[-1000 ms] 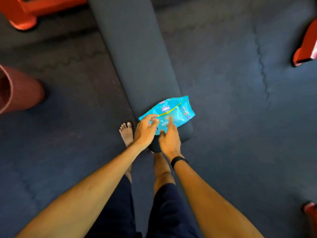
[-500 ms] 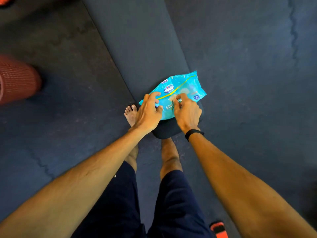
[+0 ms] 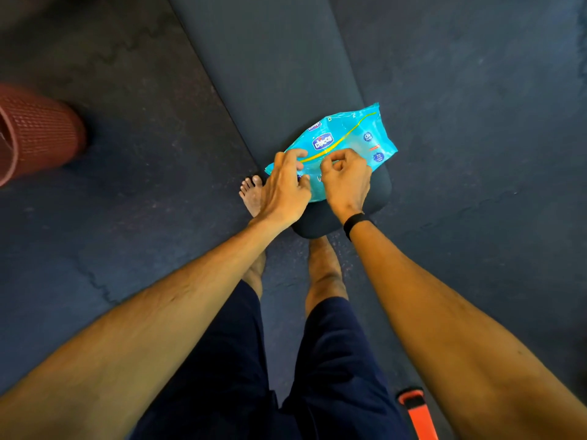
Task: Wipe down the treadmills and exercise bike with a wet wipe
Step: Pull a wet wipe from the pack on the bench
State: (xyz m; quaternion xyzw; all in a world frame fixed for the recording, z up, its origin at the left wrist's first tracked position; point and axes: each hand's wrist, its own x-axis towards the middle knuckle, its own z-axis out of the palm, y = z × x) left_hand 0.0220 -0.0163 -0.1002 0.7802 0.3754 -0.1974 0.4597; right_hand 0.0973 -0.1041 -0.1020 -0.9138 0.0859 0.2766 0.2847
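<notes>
The pack of wipes (image 3: pixel 336 147) lies on the near end of the bench (image 3: pixel 279 74), slanting up to my right; my left hand (image 3: pixel 282 188) presses it flat; my right hand (image 3: pixel 344 179), nearer the flap, pinches its top.

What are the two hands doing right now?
Left hand: fingers pressing down the wipes pack.
Right hand: curled, pinching something on the pack.

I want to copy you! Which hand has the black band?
The right hand, pinching the blue wipes pack. The left hand has a bare wrist.
</notes>
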